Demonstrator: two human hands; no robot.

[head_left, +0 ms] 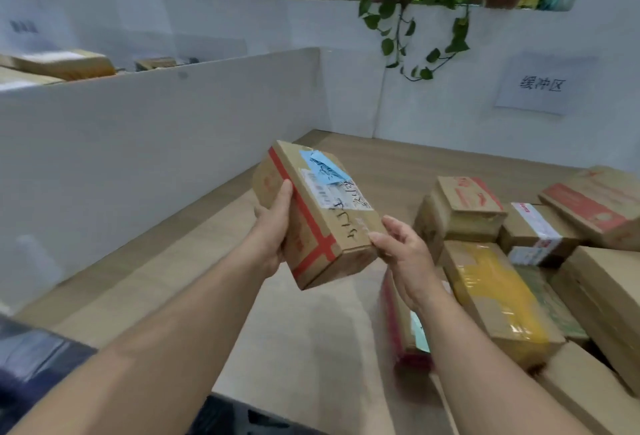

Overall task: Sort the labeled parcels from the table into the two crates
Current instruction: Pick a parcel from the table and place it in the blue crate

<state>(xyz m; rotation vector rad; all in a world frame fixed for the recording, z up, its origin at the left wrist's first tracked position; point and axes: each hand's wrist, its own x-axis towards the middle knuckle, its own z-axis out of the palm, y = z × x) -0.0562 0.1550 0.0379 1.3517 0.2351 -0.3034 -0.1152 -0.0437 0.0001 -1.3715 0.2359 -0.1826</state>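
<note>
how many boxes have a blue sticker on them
2: the held parcel, and the red-edged parcel on the table under the right forearm. Others may be hidden.

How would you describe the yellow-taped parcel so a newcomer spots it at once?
Start at the wooden table and its pile of parcels on the right. Just beyond the person's right hand lies a long parcel. It alone carries a yellow tape band; its neighbours show red print or plain cardboard.
</note>
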